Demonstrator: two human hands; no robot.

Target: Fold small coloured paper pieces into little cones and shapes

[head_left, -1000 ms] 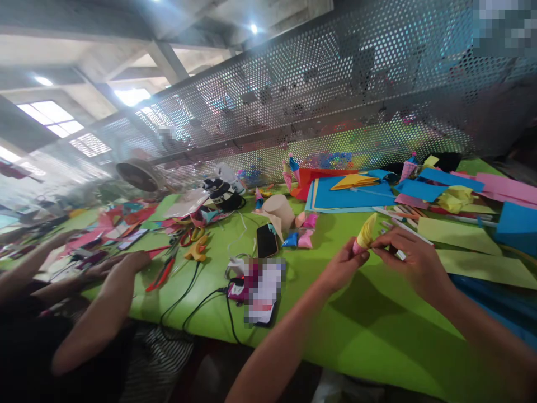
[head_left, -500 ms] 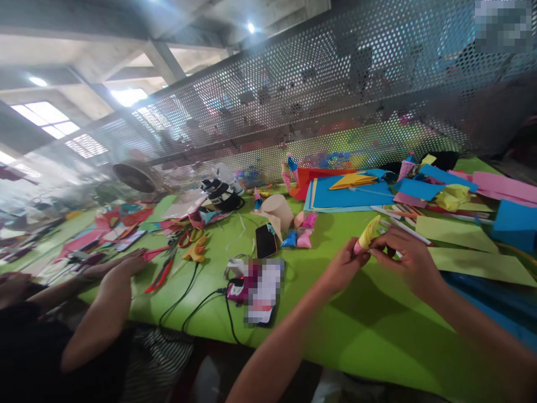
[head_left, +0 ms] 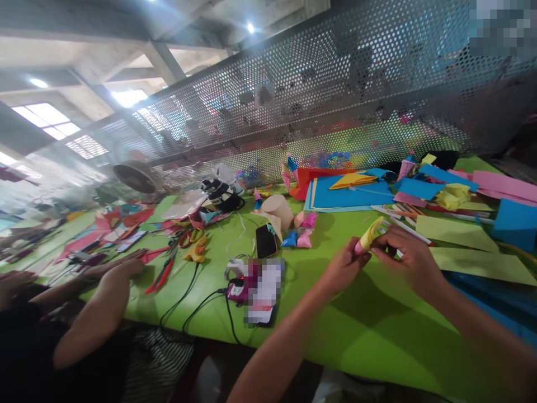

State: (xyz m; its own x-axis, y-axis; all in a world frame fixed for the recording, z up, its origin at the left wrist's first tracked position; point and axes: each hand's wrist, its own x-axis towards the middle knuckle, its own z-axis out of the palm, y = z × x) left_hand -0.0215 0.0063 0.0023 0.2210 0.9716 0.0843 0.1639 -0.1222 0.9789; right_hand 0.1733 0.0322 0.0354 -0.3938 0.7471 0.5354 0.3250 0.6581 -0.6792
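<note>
A small yellow and pink paper piece [head_left: 371, 234] is held upright and tilted above the green table [head_left: 302, 274]. Its pink lower end is pinched between the fingers of my left hand [head_left: 343, 267]. Close against its right side, my right hand [head_left: 400, 254] has bent fingers near the paper; a thin whitish thing shows by them, too small to name. Yellow paper strips [head_left: 457, 234] lie right of my right hand. Small blue and pink bundles [head_left: 305, 238] rest to the left, beside a beige roll [head_left: 277, 211].
Two phones [head_left: 265, 242], a purple box with cables [head_left: 241, 285], red-handled scissors [head_left: 161, 274] and an orange-yellow tool [head_left: 196, 250] lie to the left. Another person's arm [head_left: 100, 308] rests at the far left. Blue sheets [head_left: 348, 196] lie behind, before a perforated metal screen [head_left: 293, 95].
The yellow tip of the paper piece has shifted slightly, and my right fingers have moved a little beside it. The other person's arm at the left has moved slightly left.
</note>
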